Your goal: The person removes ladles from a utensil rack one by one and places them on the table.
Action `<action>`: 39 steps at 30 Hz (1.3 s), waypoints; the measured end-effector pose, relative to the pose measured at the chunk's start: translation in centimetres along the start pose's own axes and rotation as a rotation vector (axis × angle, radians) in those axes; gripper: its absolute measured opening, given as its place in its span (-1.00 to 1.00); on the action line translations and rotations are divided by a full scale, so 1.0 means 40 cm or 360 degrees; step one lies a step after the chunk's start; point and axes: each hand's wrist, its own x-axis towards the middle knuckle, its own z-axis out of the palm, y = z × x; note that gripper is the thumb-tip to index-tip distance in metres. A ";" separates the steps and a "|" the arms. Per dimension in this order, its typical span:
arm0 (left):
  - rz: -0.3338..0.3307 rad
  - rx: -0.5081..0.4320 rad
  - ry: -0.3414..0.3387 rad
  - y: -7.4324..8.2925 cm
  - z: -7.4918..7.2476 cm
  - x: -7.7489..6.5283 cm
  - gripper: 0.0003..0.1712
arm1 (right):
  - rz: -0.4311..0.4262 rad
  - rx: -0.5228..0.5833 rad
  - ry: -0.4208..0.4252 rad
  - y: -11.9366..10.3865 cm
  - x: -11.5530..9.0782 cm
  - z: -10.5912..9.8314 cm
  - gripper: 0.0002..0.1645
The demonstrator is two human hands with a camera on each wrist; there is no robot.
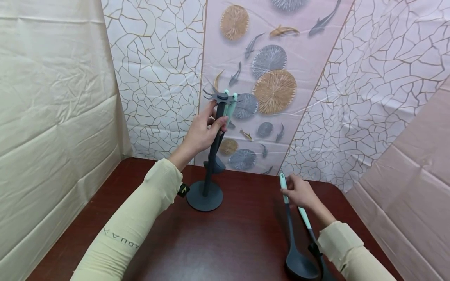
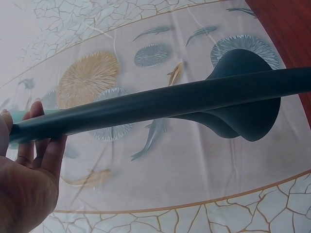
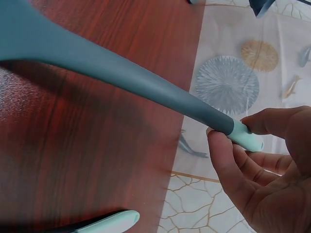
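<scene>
A dark utensil stand [image 1: 205,197] with a round base and a hooked top stands near the table's back edge. My left hand [image 1: 201,132] grips its pole just below the hooks. Behind the pole hang utensils with mint handles [image 1: 230,110], their dark heads [image 2: 248,109] overlapping in the left wrist view. On the right, my right hand [image 1: 301,192] pinches the mint handle of a dark ladle [image 1: 301,265] between thumb and fingers. The ladle's bowl points toward me, low at the table's front.
Beside the ladle lies another utensil with a mint handle [image 1: 304,218], its dark head partly hidden by the right sleeve. The dark red table [image 1: 232,234] is bounded by a patterned cloth [image 1: 158,78] behind and plain cloths at both sides.
</scene>
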 end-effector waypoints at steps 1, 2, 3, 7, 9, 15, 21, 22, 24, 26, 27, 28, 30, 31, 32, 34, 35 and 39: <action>-0.0001 -0.0005 0.0001 0.000 -0.001 0.000 -0.57 | 0.0013 0.0001 -0.0007 0.002 0.000 0.002 -0.65; -0.0002 -0.0012 0.0001 0.000 -0.001 -0.001 -0.58 | 0.0024 0.0004 -0.0014 0.005 0.000 0.004 -0.64; 0.0000 -0.0019 0.0003 0.000 -0.001 -0.001 -0.58 | 0.0037 0.0008 -0.0020 0.007 0.000 0.006 -0.63; -0.0005 -0.0034 -0.0002 0.002 -0.001 -0.002 -0.57 | 0.0094 0.0009 -0.0039 0.018 -0.002 0.015 -0.61; -0.0005 -0.0040 -0.0007 0.003 -0.001 -0.003 -0.56 | 0.0116 0.0009 -0.0045 0.024 -0.004 0.020 -0.62; -0.0028 -0.0040 -0.0015 0.005 0.000 -0.004 -0.55 | 0.0164 0.0035 -0.0069 0.040 -0.013 0.033 -0.67; -0.0022 -0.0005 -0.0020 0.003 -0.001 -0.004 -0.54 | 0.0188 0.0061 -0.0101 0.053 -0.020 0.046 -0.67; -0.0020 -0.0002 -0.0020 0.002 -0.002 -0.004 -0.55 | 0.0186 0.0061 -0.0105 0.054 -0.020 0.048 -0.66; -0.0022 -0.0005 -0.0019 0.003 -0.002 -0.004 -0.55 | 0.0209 0.0059 -0.0108 0.055 -0.021 0.052 -0.66; -0.0023 -0.0011 -0.0016 0.001 -0.001 -0.003 -0.56 | 0.0232 0.0062 -0.0112 0.058 -0.020 0.057 -0.67; -0.0024 -0.0015 -0.0013 0.000 -0.001 -0.003 -0.57 | 0.0240 0.0065 -0.0114 0.059 -0.020 0.059 -0.67; -0.0027 -0.0020 -0.0012 0.000 -0.001 -0.002 -0.57 | 0.0243 0.0065 -0.0116 0.061 -0.020 0.061 -0.67; -0.0033 -0.0025 -0.0008 -0.001 0.000 -0.002 -0.57 | 0.0261 0.0074 -0.0119 0.064 -0.020 0.065 -0.68; -0.0035 -0.0026 -0.0006 -0.002 0.001 -0.002 -0.58 | 0.0267 0.0075 -0.0122 0.065 -0.020 0.067 -0.68; -0.0042 -0.0030 -0.0006 -0.002 0.001 -0.001 -0.57 | 0.0282 0.0079 -0.0123 0.066 -0.021 0.069 -0.69; -0.0050 -0.0032 -0.0003 -0.001 0.003 -0.001 -0.57 | 0.0292 0.0074 -0.0131 0.071 -0.021 0.072 -0.70; -0.0054 -0.0035 -0.0002 -0.001 0.003 -0.001 -0.57 | 0.0297 0.0075 -0.0132 0.073 -0.022 0.073 -0.70; -0.0069 -0.0042 0.0007 0.021 0.003 -0.006 -0.59 | 0.0312 0.0070 -0.0139 0.084 -0.024 0.079 -0.71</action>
